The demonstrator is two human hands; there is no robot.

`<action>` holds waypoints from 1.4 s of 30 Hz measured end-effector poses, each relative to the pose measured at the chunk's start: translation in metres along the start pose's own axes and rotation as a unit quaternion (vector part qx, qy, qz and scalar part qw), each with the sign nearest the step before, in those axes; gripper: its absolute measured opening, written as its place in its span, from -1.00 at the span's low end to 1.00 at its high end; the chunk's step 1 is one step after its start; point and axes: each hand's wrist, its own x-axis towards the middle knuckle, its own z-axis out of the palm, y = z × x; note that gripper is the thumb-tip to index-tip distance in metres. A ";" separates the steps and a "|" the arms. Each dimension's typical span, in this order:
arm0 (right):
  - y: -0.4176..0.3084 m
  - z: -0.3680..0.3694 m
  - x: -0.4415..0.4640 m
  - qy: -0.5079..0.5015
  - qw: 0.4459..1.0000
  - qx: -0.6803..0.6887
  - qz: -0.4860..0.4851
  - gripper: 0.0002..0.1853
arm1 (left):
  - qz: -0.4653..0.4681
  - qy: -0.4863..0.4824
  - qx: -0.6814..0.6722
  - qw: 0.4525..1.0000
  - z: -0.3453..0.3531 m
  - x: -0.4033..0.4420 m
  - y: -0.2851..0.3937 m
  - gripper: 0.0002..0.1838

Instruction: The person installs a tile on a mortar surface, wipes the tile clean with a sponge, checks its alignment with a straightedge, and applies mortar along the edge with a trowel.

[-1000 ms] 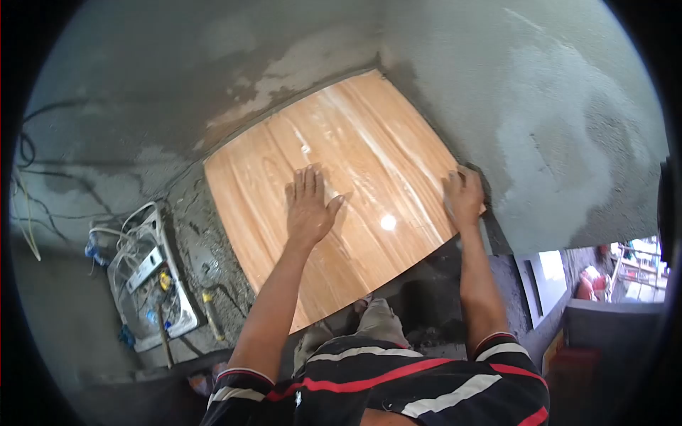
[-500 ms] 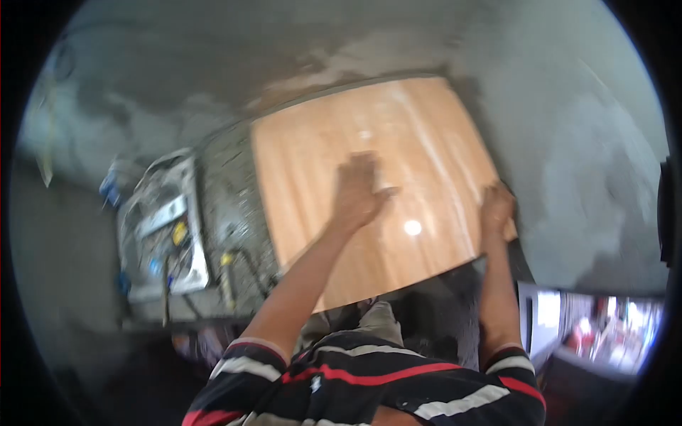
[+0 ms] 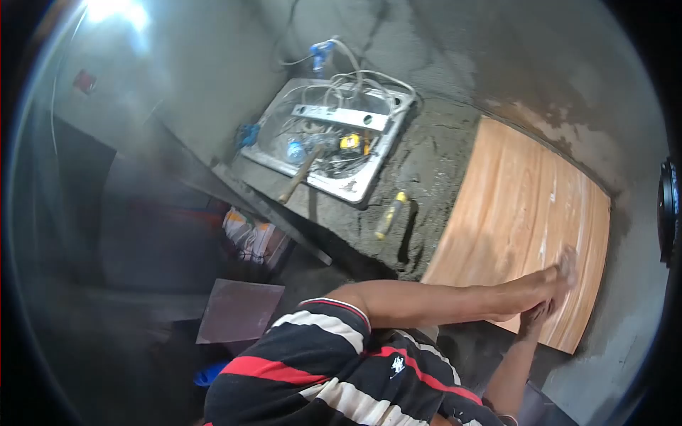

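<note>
A large wood-look tile (image 3: 511,206) lies on wet mortar against the wall at the right. My left hand (image 3: 543,285) reaches across over its near right part, fingers stretched out and smeared by motion. Close beneath it, my right hand (image 3: 538,316) is at the tile's near edge, partly covered by the left hand, so its grip is hidden. Whether either hand presses on the tile is unclear.
Left of the tile is rough mortar (image 3: 433,153) with a yellow-and-grey handled tool (image 3: 391,215). A sink (image 3: 355,190) holds a metal level (image 3: 341,117), a yellow tool (image 3: 354,144) and cables. A wooden handle (image 3: 302,174) sticks over its rim. A square tile (image 3: 239,311) lies lower left.
My view has swung left, so the tile appears farther right. My left hand has moved from the tile's middle to its near right part, beside my right hand.
</note>
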 end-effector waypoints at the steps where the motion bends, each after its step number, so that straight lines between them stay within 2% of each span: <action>1: -0.015 -0.001 0.012 0.002 0.997 -0.062 -0.048 -0.15 | 0.007 -0.061 0.151 0.987 0.012 -0.037 0.046 -0.30; 2: -0.029 -0.012 0.028 -0.040 0.990 -0.097 -0.092 -0.21 | 0.010 -0.118 0.300 0.947 0.016 -0.077 0.092 -0.37; 3: -0.028 -0.012 0.019 -0.011 0.999 -0.026 0.020 -0.29 | -0.047 -0.114 0.382 0.916 0.010 -0.115 0.138 -0.43; 4: -0.039 -0.015 0.015 0.015 0.996 0.009 0.092 -0.37 | -0.107 -0.111 0.459 0.875 0.001 -0.156 0.179 -0.45; 5: -0.051 -0.018 0.010 0.041 0.985 0.041 0.163 -0.44 | -0.048 -0.055 0.471 0.879 -0.011 -0.196 0.209 -0.54; 6: -0.040 -0.026 -0.013 0.039 0.986 0.039 0.159 -0.44 | 0.013 0.006 0.504 0.864 -0.042 -0.241 0.229 -0.63; 7: -0.017 -0.043 -0.044 0.008 0.975 0.092 0.202 -0.49 | 0.041 0.040 0.509 0.859 -0.068 -0.288 0.257 -0.74; 8: -0.037 -0.032 -0.054 -0.010 0.968 0.115 0.224 -0.50 | -0.003 0.124 0.526 0.841 -0.100 -0.341 0.281 -0.80; 9: -0.057 -0.020 -0.064 -0.026 0.959 0.136 0.246 -0.51 | -0.065 0.272 0.563 0.778 -0.117 -0.391 0.304 -0.48; 10: -0.132 0.023 -0.061 -0.047 0.951 0.170 0.254 -0.50 | -0.070 0.389 0.642 0.657 -0.154 -0.444 0.318 -0.33; 11: -0.189 0.054 -0.063 -0.066 0.941 0.202 0.262 -0.46 | -0.064 0.439 0.751 0.489 -0.195 -0.495 0.336 -0.24; 13: -0.240 0.092 -0.093 -0.203 0.885 0.195 0.371 -0.32 | -0.047 0.669 0.570 0.476 -0.230 -0.555 0.380 -0.20; 14: -0.243 0.111 -0.117 -0.290 0.853 0.181 0.395 -0.28 | -0.046 0.667 0.570 0.477 -0.260 -0.585 0.396 -0.20; 16: -0.264 0.143 -0.143 -0.424 0.790 0.151 0.415 -0.25 | 0.123 0.704 0.544 0.440 -0.329 -0.633 0.421 -0.21; 17: -0.282 0.155 -0.147 -0.475 0.763 0.133 0.418 -0.27 | 0.122 0.699 0.547 0.445 -0.351 -0.643 0.434 -0.21; 19: -0.295 0.170 -0.160 -0.479 0.763 0.118 0.417 -0.34 | 0.137 0.651 0.618 0.420 -0.379 -0.643 0.461 -0.16; 20: -0.291 0.172 -0.170 -0.489 0.767 0.100 0.404 -0.37 | 0.123 0.621 0.564 0.530 -0.384 -0.642 0.475 -0.14; 21: -0.292 0.170 -0.183 -0.492 0.770 0.075 0.399 -0.40 | -0.026 0.669 0.586 0.457 -0.357 -0.629 0.487 -0.23; 22: -0.302 0.171 -0.184 -0.483 0.777 0.059 0.398 -0.43 | -0.016 0.649 0.592 0.478 -0.347 -0.619 0.489 -0.32; 23: -0.308 0.172 -0.180 -0.469 0.785 0.033 0.403 -0.45 | -0.003 0.665 0.603 0.441 -0.397 -0.635 0.490 -0.30; 24: -0.302 0.168 -0.191 -0.448 0.805 0.033 0.387 -0.46 | 0.035 0.619 0.605 0.500 -0.403 -0.640 0.489 -0.31; 26: -0.286 0.162 -0.211 -0.437 0.800 0.033 0.411 -0.46 | -0.001 0.692 0.523 0.497 -0.404 -0.635 0.481 -0.45; 27: -0.290 0.160 -0.203 -0.455 0.778 0.021 0.433 -0.48 | 0.053 0.672 0.507 0.538 -0.384 -0.637 0.466 -0.51; 28: -0.283 0.159 -0.215 -0.438 0.779 0.035 0.447 -0.47 | 0.105 0.647 0.485 0.579 -0.362 -0.637 0.450 -0.45; 29: -0.271 0.161 -0.235 -0.426 0.780 0.053 0.455 -0.46 | 0.154 0.617 0.461 0.619 -0.339 -0.638 0.434 -0.30; 32: -0.245 0.166 -0.277 -0.431 0.786 0.045 0.441 -0.46 | 0.100 0.592 0.500 0.624 -0.224 -0.618 0.400 -0.34; 34: -0.229 0.176 -0.311 -0.453 0.748 0.094 0.476 -0.45 | 0.084 0.568 0.539 0.617 -0.198 -0.622 0.380 -0.33; 35: -0.229 0.176 -0.314 -0.445 0.749 0.099 0.481 -0.45 | 0.076 0.538 0.552 0.632 -0.190 -0.628 0.372 -0.32; 37: -0.231 0.171 -0.321 -0.491 0.648 0.116 0.571 -0.44 | 0.061 0.506 0.569 0.645 -0.169 -0.620 0.353 -0.31; 38: -0.229 0.171 -0.336 -0.457 0.595 0.159 0.642 -0.28 | 0.095 0.481 0.558 0.670 -0.160 -0.615 0.342 -0.35; 39: -0.224 0.172 -0.351 -0.454 0.592 0.164 0.645 -0.28 | 0.129 0.454 0.544 0.693 -0.148 -0.609 0.329 -0.39; 40: -0.218 0.172 -0.365 -0.418 0.523 0.217 0.711 -0.11 | 0.151 0.436 0.513 0.724 -0.134 -0.596 0.316 -0.37; 41: -0.212 0.172 -0.379 -0.377 0.446 0.267 0.767 0.06 | 0.147 0.433 0.516 0.724 -0.126 -0.588 0.307 -0.37; 42: -0.205 0.172 -0.393 -0.372 0.446 0.270 0.768 0.06 | 0.137 0.388 0.498 0.763 -0.120 -0.581 0.299 -0.38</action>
